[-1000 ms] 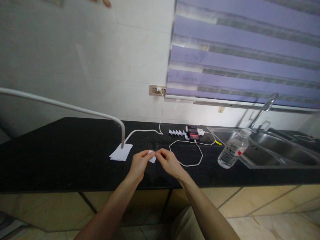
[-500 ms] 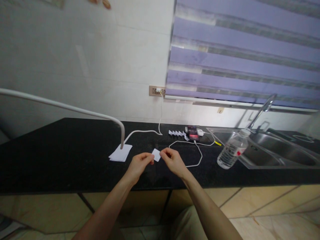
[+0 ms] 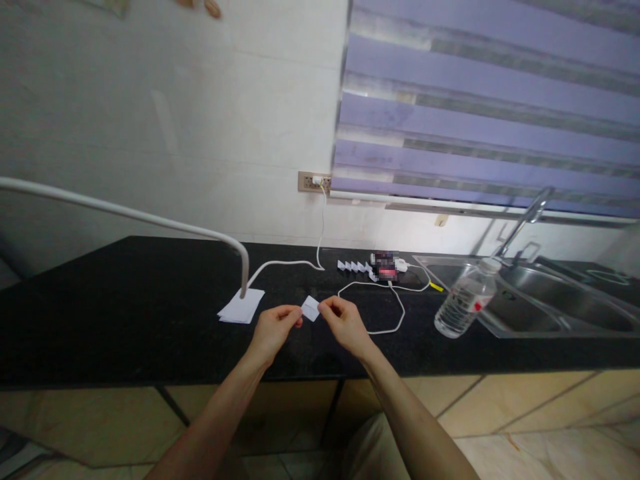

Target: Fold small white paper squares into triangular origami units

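Your L hand [image 3: 273, 331] pinches the sm. white paper sq. [image 3: 311, 309] at its 9 o'clock corner, thumb + fingers closed on it; your R hand [image 3: 345, 325] pinches the 3 o'clock corner, same grip. Sq. sits btwn both hands, over blk counter [image 3: 125, 320], w/ a line across its face. From sq.: paper stack [image 3: 246, 311] at 9, folded pcs [image 3: 354, 267] approx 1-2, water btl [image 3: 465, 303] approx 3 o'clock.

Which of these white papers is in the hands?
The small paper square, held by opposite corners between the left hand and right hand. The larger stacked sheets lie left of it; the folded pieces sit in a row farther back.
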A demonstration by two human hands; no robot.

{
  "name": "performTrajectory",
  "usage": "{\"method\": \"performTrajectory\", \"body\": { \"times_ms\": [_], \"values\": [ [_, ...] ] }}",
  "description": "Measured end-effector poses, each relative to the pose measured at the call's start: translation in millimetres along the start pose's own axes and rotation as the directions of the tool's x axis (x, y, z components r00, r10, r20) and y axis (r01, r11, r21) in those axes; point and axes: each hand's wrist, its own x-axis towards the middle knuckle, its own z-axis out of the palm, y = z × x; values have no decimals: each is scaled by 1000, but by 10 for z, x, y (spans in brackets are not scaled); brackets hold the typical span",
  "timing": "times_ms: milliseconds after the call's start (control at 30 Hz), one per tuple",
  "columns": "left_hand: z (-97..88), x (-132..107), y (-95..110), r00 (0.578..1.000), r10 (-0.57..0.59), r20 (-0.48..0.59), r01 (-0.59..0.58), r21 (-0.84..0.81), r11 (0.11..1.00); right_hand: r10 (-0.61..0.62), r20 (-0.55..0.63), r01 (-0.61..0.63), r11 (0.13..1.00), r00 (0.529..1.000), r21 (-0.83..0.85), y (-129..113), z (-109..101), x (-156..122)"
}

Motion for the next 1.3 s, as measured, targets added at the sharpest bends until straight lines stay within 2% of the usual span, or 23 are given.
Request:
{"method": "performTrajectory", "body": {
  "times_ms": [100,267,433,667,800,933,1033,1133,1300],
  "values": [
    [-5,5,11,1000,1,14,-2,22,1000,-9,7,9,1000,1000,-5,8,-1,-7],
    [18,35,13,997,0,82,5,-51,999,-10,13,10,1000,1000,5,1,-15,16],
    [50,52,-5,996,-4,87,23,-227,974,24,13,-24,999,1000,21,-19,-5,25],
    [106,49,15,999,-3,39,7,-105,994,31,33,-33,999,999,43,0,27,38],
    [118,54,7,999,4,38,3,-176,984,59,37,-61,996,998,63,-18,42,35],
    [112,51,-13,999,-47,19,50,-273,961,-19,36,17,999,999,40,-57,40,13],
    [95,40,-10,999,-33,8,34,-213,977,-45,88,43,999,995,24,-46,11,9],
    [79,30,20,999,-2,33,7,-130,992,-13,123,12,1000,992,8,-28,-13,24],
    [82,19,87,987,39,154,-36,-21,999,-49,134,45,998,990,33,-63,23,69]
  ]
}}
